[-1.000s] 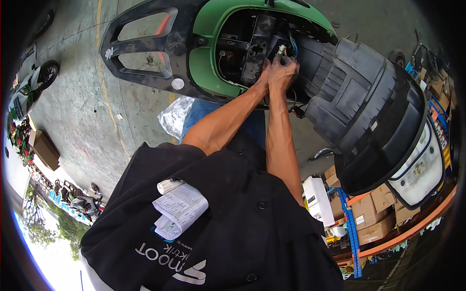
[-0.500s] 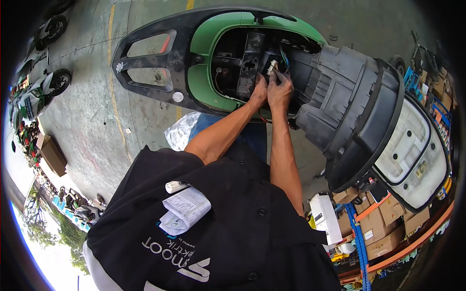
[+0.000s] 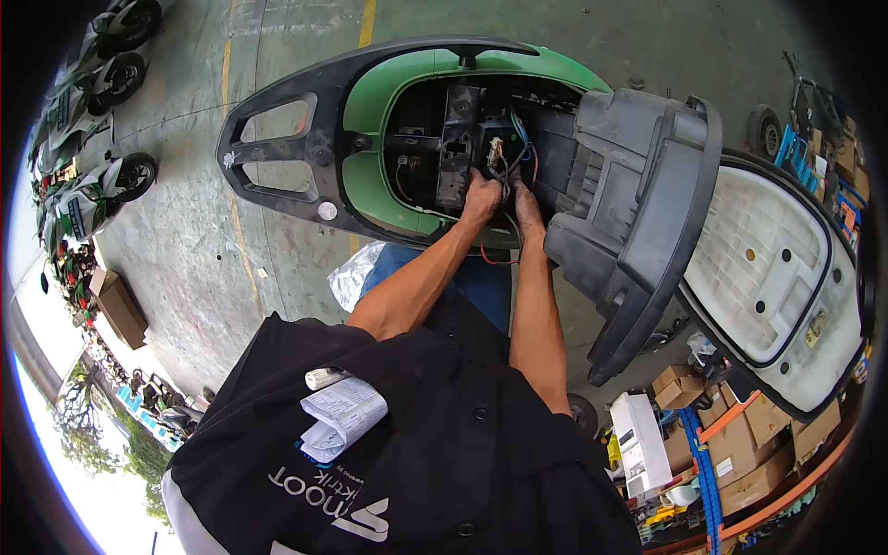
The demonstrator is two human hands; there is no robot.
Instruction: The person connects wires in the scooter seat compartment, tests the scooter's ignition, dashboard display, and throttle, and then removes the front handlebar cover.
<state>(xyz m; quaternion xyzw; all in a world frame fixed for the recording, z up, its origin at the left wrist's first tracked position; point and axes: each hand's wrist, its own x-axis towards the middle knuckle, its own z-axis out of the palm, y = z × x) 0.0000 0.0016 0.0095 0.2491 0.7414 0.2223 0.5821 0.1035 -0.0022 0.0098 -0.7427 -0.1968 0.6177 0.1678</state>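
Both hands are inside the open compartment of a green and black scooter body (image 3: 372, 190). My left hand (image 3: 482, 198) has its fingers closed on a dark cable near a black bracket (image 3: 457, 139). Beside it on the right, my right hand (image 3: 526, 205) is at the same wiring, its fingertips partly hidden. A pale connector (image 3: 497, 148) with wires stands just above the hands. Blue wires (image 3: 524, 134) curve to its right, and a red wire (image 3: 495, 262) hangs below the compartment's edge.
A grey plastic bin (image 3: 620, 176) and a raised seat with a white underside (image 3: 758, 268) stand at the right. Shelves with cardboard boxes (image 3: 740, 453) are lower right. Parked scooters (image 3: 88, 190) line the left. A plastic bag (image 3: 353, 274) lies by the knee.
The view has shifted. My hands have moved down from the pale connector to the cables below it. The grey bin and the seat look further apart.
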